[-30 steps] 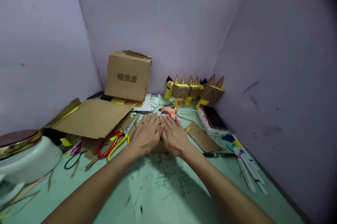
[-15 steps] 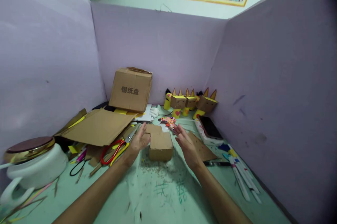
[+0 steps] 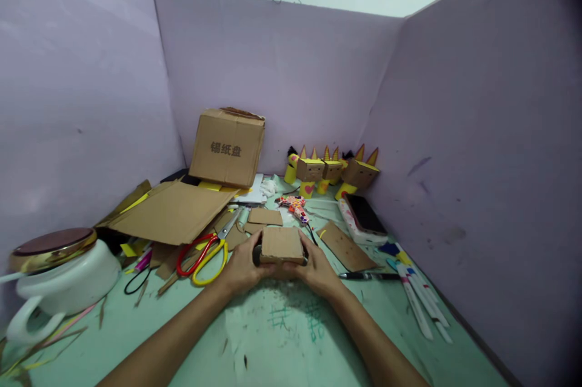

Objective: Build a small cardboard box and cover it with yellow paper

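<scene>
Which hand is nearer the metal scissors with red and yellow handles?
Left. The left hand is just right of the scissors, holding the left side of a small brown cardboard box; the right hand is farther off, at the box's right side.

My left hand (image 3: 243, 265) and my right hand (image 3: 319, 267) hold a little cardboard box (image 3: 282, 243) by its sides. Scissors (image 3: 222, 233) with red and yellow handles lie near my left hand. A colourful glue gun (image 3: 297, 208) lies behind the box. A black pen (image 3: 368, 276) is on my right.
</scene>
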Action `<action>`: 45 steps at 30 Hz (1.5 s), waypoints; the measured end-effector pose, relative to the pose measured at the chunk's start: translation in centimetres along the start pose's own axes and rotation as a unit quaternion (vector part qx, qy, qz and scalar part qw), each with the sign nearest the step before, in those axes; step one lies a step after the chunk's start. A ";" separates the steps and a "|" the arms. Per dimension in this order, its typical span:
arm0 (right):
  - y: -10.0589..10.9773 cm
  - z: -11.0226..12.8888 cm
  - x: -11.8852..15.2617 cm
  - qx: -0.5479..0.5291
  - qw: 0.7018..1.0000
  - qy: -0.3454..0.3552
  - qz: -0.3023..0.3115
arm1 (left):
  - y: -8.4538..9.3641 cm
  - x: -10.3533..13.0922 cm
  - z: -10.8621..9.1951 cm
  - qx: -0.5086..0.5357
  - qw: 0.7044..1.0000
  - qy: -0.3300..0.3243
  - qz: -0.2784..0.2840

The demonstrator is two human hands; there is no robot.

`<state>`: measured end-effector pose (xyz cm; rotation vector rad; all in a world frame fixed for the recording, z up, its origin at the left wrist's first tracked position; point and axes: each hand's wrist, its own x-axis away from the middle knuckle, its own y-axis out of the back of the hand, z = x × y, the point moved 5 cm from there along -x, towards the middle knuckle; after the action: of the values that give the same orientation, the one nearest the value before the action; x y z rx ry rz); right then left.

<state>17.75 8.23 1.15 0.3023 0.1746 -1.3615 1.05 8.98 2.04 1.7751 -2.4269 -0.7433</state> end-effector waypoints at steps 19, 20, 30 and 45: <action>0.0 1.3 1.3 -0.110 0.992 -0.048 0.025 | -1.6 1.4 1.6 0.308 0.865 0.395 -0.037; -0.2 1.3 1.4 -0.113 0.992 -0.055 0.026 | -1.6 1.5 1.5 0.311 0.865 0.394 -0.032; -0.2 0.5 1.2 -0.198 0.967 -0.140 -0.082 | -1.0 0.9 1.5 0.252 0.915 0.310 0.052; -0.7 0.3 1.3 -0.295 0.924 -0.243 0.030 | 1.1 -0.3 0.6 0.155 0.985 0.073 -0.014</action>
<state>17.26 6.82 1.00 -0.5304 0.1495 -1.2197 -0.02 9.72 2.06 1.8891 -2.5330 -0.2328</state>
